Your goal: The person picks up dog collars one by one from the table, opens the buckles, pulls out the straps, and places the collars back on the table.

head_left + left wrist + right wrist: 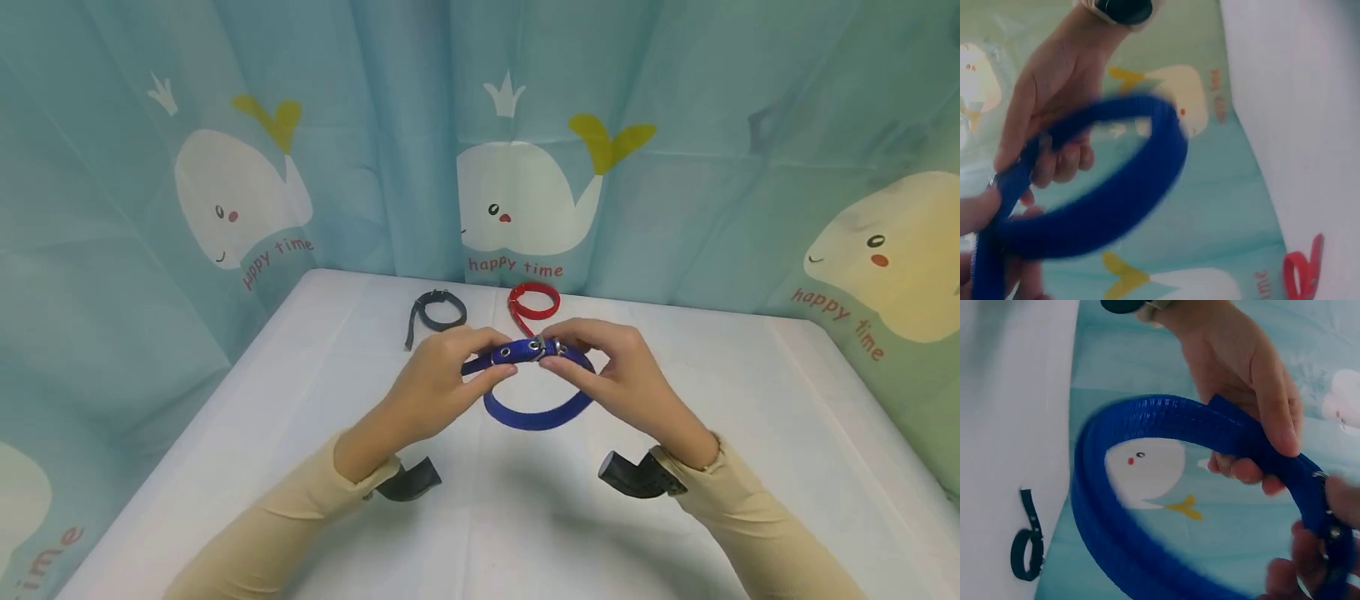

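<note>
A blue pet collar (536, 421), closed into a loop, is held up over the table between both hands. My left hand (438, 383) pinches the strap with thumb and fingers, left of the metal buckle (537, 347). On the other side of the buckle, my right hand (618, 371) pinches the collar near its metal ring. Metal-rimmed holes show along the strap, and the loop hangs below the hands. In the right wrist view the collar (1100, 512) appears large, with the buckle partly hidden by fingers. Blur softens the collar (1116, 206) in the left wrist view.
On the white table (360, 500), toward its back edge, lie a dark grey collar (442, 325) and a red collar (536, 312), each looped with a tail. A blue curtain (405, 167) with whale prints hangs behind. Dark camera mounts (637, 477) sit at both wrists.
</note>
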`<state>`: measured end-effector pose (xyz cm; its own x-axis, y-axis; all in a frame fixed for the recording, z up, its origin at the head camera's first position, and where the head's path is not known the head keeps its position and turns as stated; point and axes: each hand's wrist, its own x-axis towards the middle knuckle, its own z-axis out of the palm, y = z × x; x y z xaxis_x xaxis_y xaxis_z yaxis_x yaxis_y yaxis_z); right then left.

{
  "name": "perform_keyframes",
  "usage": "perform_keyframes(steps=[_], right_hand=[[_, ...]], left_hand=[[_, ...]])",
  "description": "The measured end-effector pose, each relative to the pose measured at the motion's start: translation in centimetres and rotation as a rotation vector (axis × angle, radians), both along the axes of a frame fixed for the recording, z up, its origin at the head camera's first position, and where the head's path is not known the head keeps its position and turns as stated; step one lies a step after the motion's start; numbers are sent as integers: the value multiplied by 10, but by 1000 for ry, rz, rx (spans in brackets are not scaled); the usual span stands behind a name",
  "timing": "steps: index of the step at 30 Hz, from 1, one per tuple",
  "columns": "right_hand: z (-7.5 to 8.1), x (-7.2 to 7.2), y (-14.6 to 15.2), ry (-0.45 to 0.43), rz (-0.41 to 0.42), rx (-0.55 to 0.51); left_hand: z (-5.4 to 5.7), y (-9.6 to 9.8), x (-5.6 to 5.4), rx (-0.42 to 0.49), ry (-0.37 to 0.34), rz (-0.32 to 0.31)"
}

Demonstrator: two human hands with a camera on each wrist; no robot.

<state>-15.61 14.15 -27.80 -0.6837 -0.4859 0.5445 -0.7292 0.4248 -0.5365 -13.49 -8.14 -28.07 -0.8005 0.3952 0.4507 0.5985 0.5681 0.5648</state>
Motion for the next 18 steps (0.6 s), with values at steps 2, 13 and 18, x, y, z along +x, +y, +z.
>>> perform_keyframes(steps=[2, 13, 18], right_hand=[[-1, -1, 1, -4, -12, -17], [-7, -3, 3, -60, 30, -50], [-6, -1, 5, -93, 30, -88]], left_hand=[[-3, 2, 1, 51, 5, 47], [-8, -3, -4, 24, -25, 93], [-9, -10, -6, 17, -18, 100]])
